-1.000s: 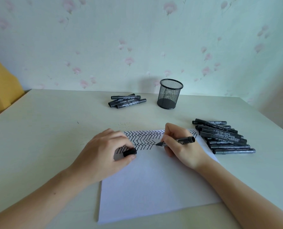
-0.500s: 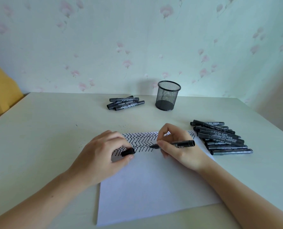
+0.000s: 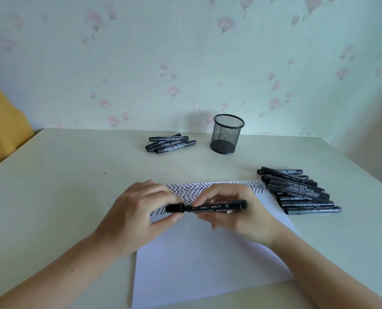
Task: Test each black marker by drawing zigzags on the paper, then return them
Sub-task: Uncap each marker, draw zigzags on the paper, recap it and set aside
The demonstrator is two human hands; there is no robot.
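Lifted off the paper (image 3: 208, 264) since the earlier frame, the marker (image 3: 214, 206) now lies level at frame centre, above the sheet. I see my right hand (image 3: 237, 210) pinching its barrel and my left hand (image 3: 138, 210) pinching the cap (image 3: 174, 208) onto the tip. Judgement: light, stiff, smooth plastic; grip mid-barrel. Count: four markers in the far pile (image 3: 170, 143), roughly eight in the right pile (image 3: 297, 192), one mesh cup (image 3: 228, 134) on the counter (image 3: 62, 186).

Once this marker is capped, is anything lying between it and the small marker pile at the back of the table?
Nothing visible does. The marker, held by the left hand and right hand over the paper, faces only bare table toward the small pile. The mesh cup stands to that pile's right, off the path.
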